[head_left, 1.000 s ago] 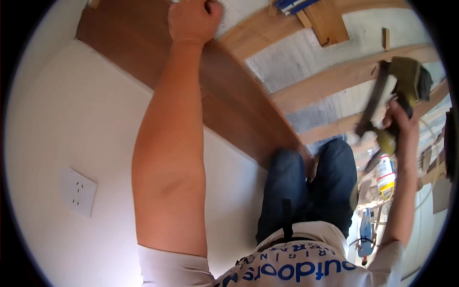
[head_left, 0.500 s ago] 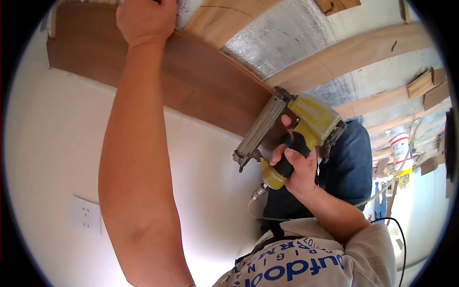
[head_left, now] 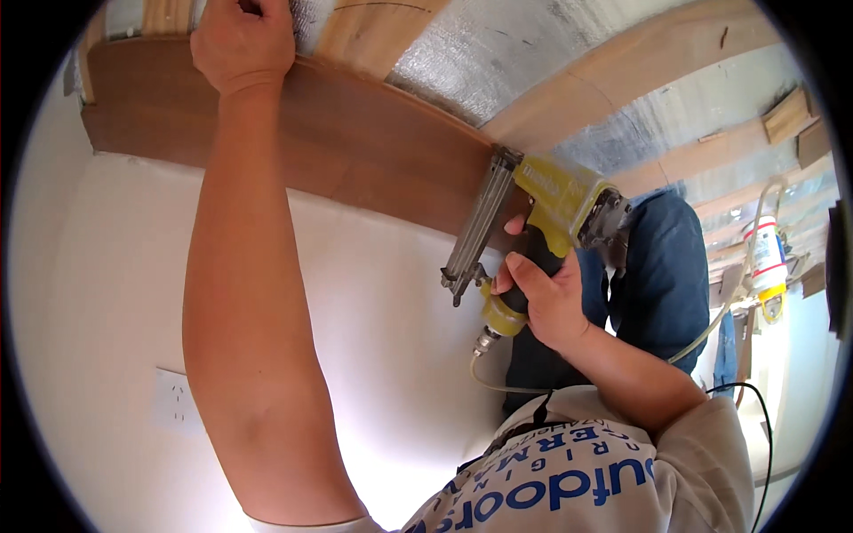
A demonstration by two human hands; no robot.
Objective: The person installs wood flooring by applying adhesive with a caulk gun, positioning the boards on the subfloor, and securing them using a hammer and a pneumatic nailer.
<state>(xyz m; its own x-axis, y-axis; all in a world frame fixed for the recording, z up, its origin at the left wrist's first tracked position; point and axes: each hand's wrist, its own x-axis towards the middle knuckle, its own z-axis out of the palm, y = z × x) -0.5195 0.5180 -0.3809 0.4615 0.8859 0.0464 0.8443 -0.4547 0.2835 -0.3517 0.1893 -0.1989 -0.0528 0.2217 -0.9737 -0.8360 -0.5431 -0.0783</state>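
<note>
My right hand [head_left: 553, 298] is wrapped round the black grip of a yellow-green nail gun [head_left: 562, 200]. Its index finger is near the trigger. The gun's nose is at the upper right edge of a long brown wooden board [head_left: 382, 151], though actual contact cannot be told. A metal magazine slants down from the nose, and an air hose [head_left: 487, 384] joins the handle's lower end. My left hand [head_left: 244, 44] is closed at the board's upper edge, towards its left end. Its fingertips are partly cut off by the frame, so what they grip is hidden.
Pale wooden strips [head_left: 622, 84] cross silvery foil [head_left: 480, 58] beyond the board. A white wall [head_left: 124, 266] with a socket plate [head_left: 175, 397] lies on the left. At the right are a white and yellow tube [head_left: 766, 262], a pale hose [head_left: 755, 258] and wood offcuts [head_left: 789, 115].
The nail gun has turned slightly, its magazine standing steeper, and sits a little further left and up in view. The whole view has shifted slightly; both hands keep their holds.
</note>
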